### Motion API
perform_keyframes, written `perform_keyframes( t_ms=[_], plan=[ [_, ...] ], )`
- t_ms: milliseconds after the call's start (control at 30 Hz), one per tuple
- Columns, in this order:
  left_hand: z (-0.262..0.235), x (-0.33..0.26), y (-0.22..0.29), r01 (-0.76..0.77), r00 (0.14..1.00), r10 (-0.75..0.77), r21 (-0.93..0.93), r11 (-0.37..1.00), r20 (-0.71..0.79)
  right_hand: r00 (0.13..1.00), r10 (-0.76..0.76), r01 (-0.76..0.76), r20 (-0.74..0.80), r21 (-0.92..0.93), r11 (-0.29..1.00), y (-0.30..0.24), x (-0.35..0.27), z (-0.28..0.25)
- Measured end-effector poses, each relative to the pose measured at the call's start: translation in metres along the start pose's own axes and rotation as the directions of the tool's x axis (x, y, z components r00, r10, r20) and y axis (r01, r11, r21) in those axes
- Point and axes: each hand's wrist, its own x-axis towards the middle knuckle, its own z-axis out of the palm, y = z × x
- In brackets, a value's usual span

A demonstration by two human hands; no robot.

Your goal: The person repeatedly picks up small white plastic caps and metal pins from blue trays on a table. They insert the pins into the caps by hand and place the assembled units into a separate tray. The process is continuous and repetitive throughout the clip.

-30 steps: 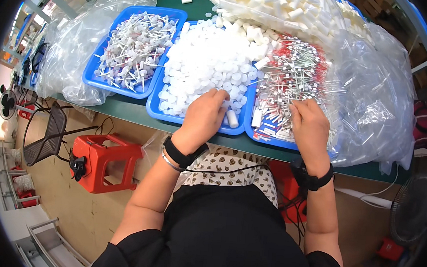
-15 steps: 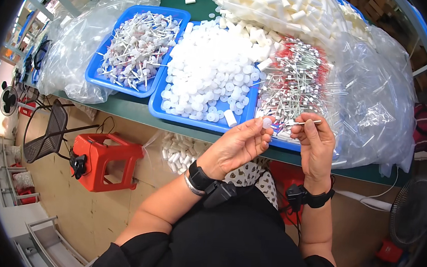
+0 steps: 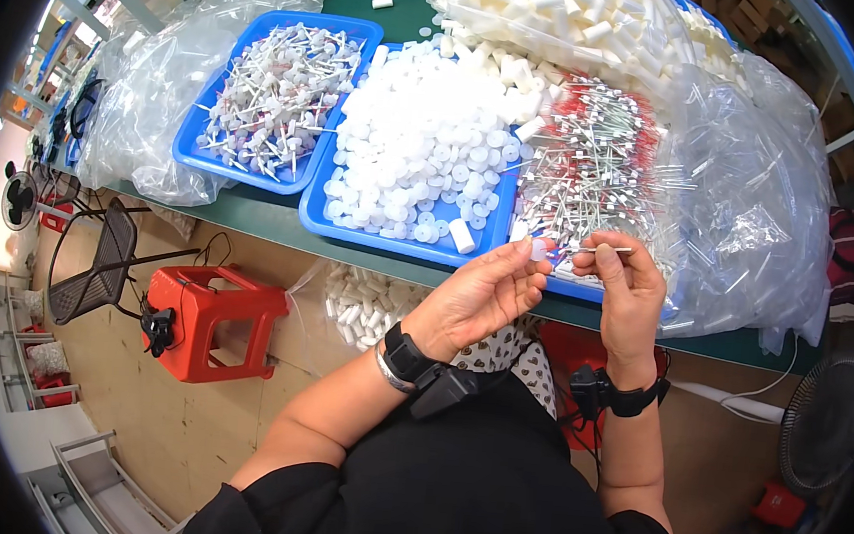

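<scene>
My left hand (image 3: 486,287) pinches a small translucent white disc (image 3: 539,249) between thumb and fingertips, above the front edge of the trays. To its right, my right hand (image 3: 631,301) grips a thin pale stick (image 3: 609,248) that lies roughly level, one end toward the disc. Between disc and stick there seems to be a narrow gap. Beyond my hands a heap of thin sticks with red and white ends (image 3: 602,150) fills the right tray. Many similar discs (image 3: 426,156) are piled in the middle blue tray (image 3: 379,238), with a white cylinder (image 3: 462,236) at its front corner.
Sticks fitted with discs (image 3: 280,100) fill the left blue tray (image 3: 238,178). A bag of white cylinders (image 3: 567,17) lies at the back, transparent plastic bags (image 3: 754,192) at the right. A red stool (image 3: 212,325) stands left of me, a fan (image 3: 826,419) at right.
My right hand has turned slightly and shifted a little left, and the stick now lies flatter. My left hand still pinches the disc, having barely moved.
</scene>
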Motion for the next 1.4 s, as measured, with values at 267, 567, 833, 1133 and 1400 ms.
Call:
perform_keyframes(
  t_ms=[267, 567, 833, 1133, 1400],
  plan=[
    [0.002, -0.002, 0.005, -0.044, 0.998, 0.049, 0.120, 0.992, -0.034, 0.972, -0.173, 0.212, 0.161, -0.268, 0.940, -0.008, -0.002, 0.001],
    [0.005, -0.003, 0.007, -0.038, 0.999, 0.043, 0.183, 0.982, -0.024, 0.978, -0.109, 0.189, 0.179, -0.525, 0.830, -0.011, -0.001, 0.005],
    [0.008, -0.002, 0.001, -0.100, 0.991, 0.121, 0.302, 0.948, -0.052, 0.936, -0.139, 0.330, 0.324, -0.669, 0.666, -0.011, 0.001, 0.005],
    [0.002, -0.003, -0.007, -0.070, 0.994, 0.097, 0.366, 0.928, -0.056, 0.917, 0.355, -0.280, 0.182, -0.342, 0.897, -0.003, -0.002, 0.007],
    [0.004, -0.001, -0.006, -0.123, 0.980, 0.180, 0.461, 0.879, -0.081, 0.893, 0.419, -0.357, 0.167, -0.303, 0.883, -0.007, 0.007, 0.005]
  ],
)
